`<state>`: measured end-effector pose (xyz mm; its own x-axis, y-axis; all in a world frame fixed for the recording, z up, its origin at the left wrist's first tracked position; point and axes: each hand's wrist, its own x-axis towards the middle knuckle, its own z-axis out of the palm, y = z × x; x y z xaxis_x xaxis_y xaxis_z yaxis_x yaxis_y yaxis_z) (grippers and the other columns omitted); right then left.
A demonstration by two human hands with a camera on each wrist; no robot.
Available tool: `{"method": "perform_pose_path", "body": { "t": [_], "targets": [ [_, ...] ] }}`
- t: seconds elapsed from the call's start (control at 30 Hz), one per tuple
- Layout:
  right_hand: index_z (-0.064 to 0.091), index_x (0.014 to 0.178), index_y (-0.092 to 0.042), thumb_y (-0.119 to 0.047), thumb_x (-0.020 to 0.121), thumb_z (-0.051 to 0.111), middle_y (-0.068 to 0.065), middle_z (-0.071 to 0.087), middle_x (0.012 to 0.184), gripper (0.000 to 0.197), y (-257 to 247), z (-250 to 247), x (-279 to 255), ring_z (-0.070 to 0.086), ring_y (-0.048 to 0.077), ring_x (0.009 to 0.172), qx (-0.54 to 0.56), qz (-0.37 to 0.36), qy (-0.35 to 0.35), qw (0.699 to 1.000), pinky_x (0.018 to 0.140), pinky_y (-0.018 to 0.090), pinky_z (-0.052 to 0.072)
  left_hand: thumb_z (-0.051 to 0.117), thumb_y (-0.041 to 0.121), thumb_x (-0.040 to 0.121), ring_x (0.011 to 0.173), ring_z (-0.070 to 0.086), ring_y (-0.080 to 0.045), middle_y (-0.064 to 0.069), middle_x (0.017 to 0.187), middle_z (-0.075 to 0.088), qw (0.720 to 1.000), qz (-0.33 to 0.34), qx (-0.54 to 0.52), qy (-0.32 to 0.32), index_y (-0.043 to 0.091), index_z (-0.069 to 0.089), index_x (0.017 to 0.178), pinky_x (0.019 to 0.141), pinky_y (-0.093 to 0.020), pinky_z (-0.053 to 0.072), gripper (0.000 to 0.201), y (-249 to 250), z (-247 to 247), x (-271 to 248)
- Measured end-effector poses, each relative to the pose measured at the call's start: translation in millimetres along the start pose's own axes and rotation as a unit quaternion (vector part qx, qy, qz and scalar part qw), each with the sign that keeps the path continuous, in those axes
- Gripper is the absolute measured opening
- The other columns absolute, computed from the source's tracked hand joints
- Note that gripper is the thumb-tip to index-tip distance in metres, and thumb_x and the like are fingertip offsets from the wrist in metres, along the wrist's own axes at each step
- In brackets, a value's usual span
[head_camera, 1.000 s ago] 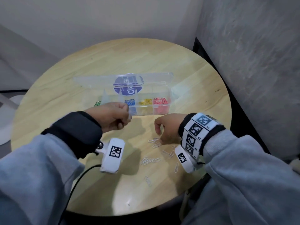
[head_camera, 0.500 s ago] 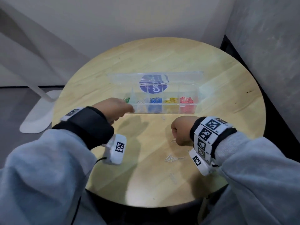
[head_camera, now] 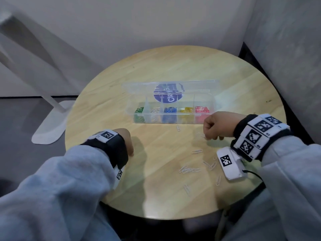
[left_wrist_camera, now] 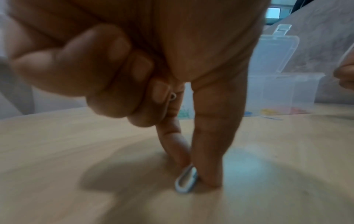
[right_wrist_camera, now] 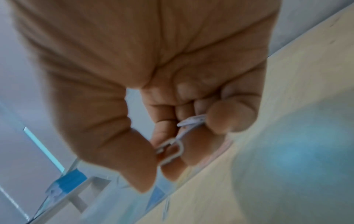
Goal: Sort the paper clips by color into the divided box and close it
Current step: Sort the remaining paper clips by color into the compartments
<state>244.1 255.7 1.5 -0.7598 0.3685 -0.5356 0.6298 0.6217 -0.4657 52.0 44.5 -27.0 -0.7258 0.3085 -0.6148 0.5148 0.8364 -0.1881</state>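
Close to me, loose white paper clips (head_camera: 189,170) lie scattered on the round wooden tabletop (head_camera: 173,70), between my two wrists and a little to the right. My left hand (head_camera: 126,139) is down on the tabletop; its thumb and forefinger pinch one white paper clip (left_wrist_camera: 186,180) that stands on its end against the wood, and the other fingers (left_wrist_camera: 80,66) are curled into the palm. My right hand (head_camera: 217,125) is held above the tabletop, and its fingers (right_wrist_camera: 229,116) are curled around a few white clips (right_wrist_camera: 172,148), with the thumb pressing on them. One more single clip (head_camera: 178,127) lies just in front of the divided box (head_camera: 172,117). This clear box stands farther, near the middle of the tabletop, with its lid (head_camera: 170,87) open and leaning back. From left to right its compartments hold green clips (head_camera: 139,110), white, blue clips (head_camera: 170,110), yellow clips (head_camera: 186,110) and red clips (head_camera: 202,109)
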Motion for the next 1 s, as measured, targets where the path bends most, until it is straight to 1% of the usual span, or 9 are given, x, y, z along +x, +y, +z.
{"method": "perform_pose_path", "body": {
  "t": [0.13,0.23,0.33,0.47,0.6,0.7,0.77,0.83,1.0],
  "targets": [
    [0.056,0.071,-0.013,-0.002,0.082,0.062,0.001,0.059,0.065,0.017,12,-3,-1,0.053,0.012,0.057,0.117,-0.007,0.006,0.993,0.055,0.019,0.047,0.074,0.033,0.066,0.087,0.07,-0.021,-0.002,0.089,0.075,1.0,0.007,-0.014,0.003,0.014,0.074,0.085,0.082,-0.031,0.055,0.027,3,2,-4],
    [0.054,0.074,-0.01,0.008,0.084,0.056,0.005,0.054,0.064,0.021,13,-2,0,0.052,0.015,0.057,0.202,-0.012,-0.014,0.979,0.055,0.021,0.049,0.065,0.02,0.073,0.065,0.059,-0.02,-0.004,0.067,0.063,0.99,0.042,-0.131,-0.018,0.012,0.067,0.07,0.062,-0.023,0.049,0.009,5,0,-11],
    [0.055,0.079,-0.009,0.013,0.087,0.042,0.008,0.048,0.067,0.026,12,-1,3,0.048,0.016,0.057,0.271,0.0,-0.037,0.962,0.045,0.018,0.046,0.052,-0.003,0.08,0.046,0.043,-0.013,-0.005,0.061,0.044,0.9,0.081,-0.42,-0.086,0.011,0.044,0.061,0.041,-0.014,0.037,0.024,6,-11,-19],
    [0.051,0.077,-0.008,0.015,0.087,0.027,0.008,0.042,0.064,0.035,9,1,7,0.045,0.017,0.055,0.358,0.018,-0.046,0.933,0.039,0.018,0.041,0.045,-0.002,0.052,0.036,0.046,-0.01,-0.005,0.057,0.05,0.733,0.158,-0.649,-0.126,0.012,0.042,0.056,0.034,-0.011,0.035,0.015,-7,-41,-37],
    [0.049,0.074,-0.007,0.015,0.085,0.023,0.009,0.045,0.065,0.036,3,7,12,0.047,0.019,0.056,0.389,0.025,-0.051,0.919,0.038,0.018,0.043,0.066,0.005,0.021,0.04,0.046,-0.011,-0.006,0.056,0.054,0.675,0.222,-0.693,-0.125,0.014,0.049,0.045,0.036,-0.01,0.036,0.031,-30,-68,-48],
    [0.051,0.076,-0.006,0.012,0.089,0.026,0.009,0.046,0.067,0.033,1,8,14,0.049,0.019,0.058,0.389,0.032,-0.049,0.919,0.042,0.02,0.044,0.074,0.014,0.021,0.04,0.044,-0.01,-0.005,0.056,0.053,0.649,0.224,-0.719,-0.107,0.014,0.048,0.05,0.035,-0.011,0.034,0.039,-40,-76,-51],
    [0.052,0.078,-0.006,0.008,0.092,0.029,0.01,0.048,0.07,0.03,0,6,14,0.051,0.019,0.06,0.391,0.035,-0.041,0.919,0.044,0.021,0.045,0.072,0.015,0.037,0.04,0.041,-0.009,-0.003,0.056,0.05,0.653,0.194,-0.725,-0.099,0.014,0.047,0.053,0.034,-0.012,0.031,0.03,-41,-79,-52],
    [0.053,0.079,-0.006,0.007,0.092,0.032,0.01,0.049,0.071,0.028,-1,1,12,0.051,0.02,0.06,0.386,0.036,-0.031,0.921,0.042,0.02,0.045,0.058,0.018,0.07,0.038,0.036,-0.007,0.001,0.054,0.044,0.683,0.148,-0.711,-0.075,0.016,0.044,0.06,0.034,-0.013,0.025,0.017,-39,-78,-49],
    [0.054,0.08,-0.005,0.005,0.09,0.038,0.008,0.047,0.068,0.022,5,-17,-7,0.046,0.017,0.055,0.306,0.035,0.0,0.951,0.045,0.023,0.038,0.05,0.024,0.091,0.043,0.025,-0.01,0.003,0.055,0.033,0.853,0.09,-0.514,-0.016,0.016,0.046,0.07,0.042,-0.017,0.017,0.023,6,-60,-45]
  ]
}}
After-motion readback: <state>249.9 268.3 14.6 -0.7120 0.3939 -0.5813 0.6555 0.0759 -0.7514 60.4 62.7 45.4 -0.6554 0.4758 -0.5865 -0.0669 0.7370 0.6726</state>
